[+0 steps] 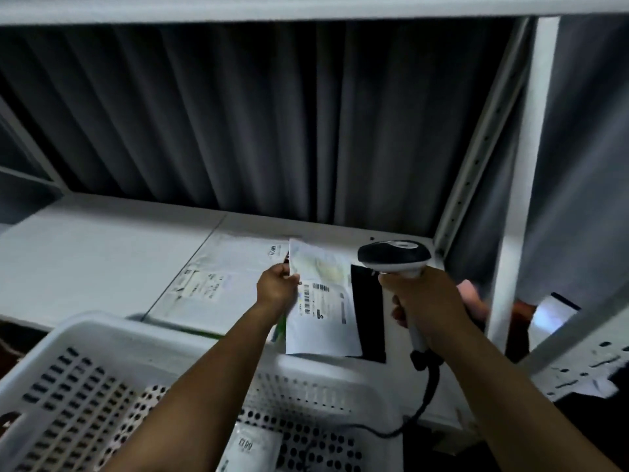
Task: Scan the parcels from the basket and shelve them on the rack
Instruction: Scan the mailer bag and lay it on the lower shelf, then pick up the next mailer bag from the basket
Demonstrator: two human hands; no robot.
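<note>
My left hand [277,287] pinches the left edge of a white flat parcel [323,315] with a barcode label, holding it upright over the rack shelf [85,253]. My right hand [430,308] grips the handle of a barcode scanner [394,257], whose dark head sits just right of the parcel's top. A white perforated basket [102,369] stands below my arms, with a labelled parcel [252,451] lying inside it. A large white parcel [221,277] lies flat on the shelf behind my left hand.
A black flat item [369,321] sits behind the held parcel. The scanner's black cable [425,396] hangs down over the basket's right side. The rack's white upright post [524,185] stands at right, a grey curtain [272,124] behind. A pink object [471,294] lies beside my right hand.
</note>
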